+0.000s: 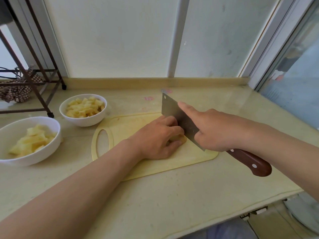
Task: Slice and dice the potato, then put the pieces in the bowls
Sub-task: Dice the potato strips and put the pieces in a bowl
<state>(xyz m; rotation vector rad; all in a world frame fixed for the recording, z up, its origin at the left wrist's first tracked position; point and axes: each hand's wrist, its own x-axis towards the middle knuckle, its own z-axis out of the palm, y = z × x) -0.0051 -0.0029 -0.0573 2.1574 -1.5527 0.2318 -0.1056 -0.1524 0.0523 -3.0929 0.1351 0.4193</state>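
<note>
Step in hand: slicing or dicing, as I judge it; the blade stands against the last piece on the board.
Potato: a small pale lump on the cutting board, right of its centre and mostly hidden under curled fingers.
Left grip: closed over the potato, fingertips tucked down on top of it, knuckles against the flat of the blade.
Right grip: wrapped round the cleaver where blade meets handle, forefinger stretched along the blade toward 11 o'clock; the brown handle juts out toward 4 o'clock.
Cleaver edge: down at the potato's 3 o'clock side; whether it has bitten in, I cannot tell.
Bowls: two white ones on the tabletop, the far bowl at 10 o'clock of the board, the near bowl at 9 o'clock, both already holding cut pieces.
Progress: late, judging by the filled bowls and the little left on the board.
Next move calls for: a straight downward press close beside the knuckles, the left fingertips staying curled back from the edge, then the pieces carried toward 9 or 10 o'clock.
</note>
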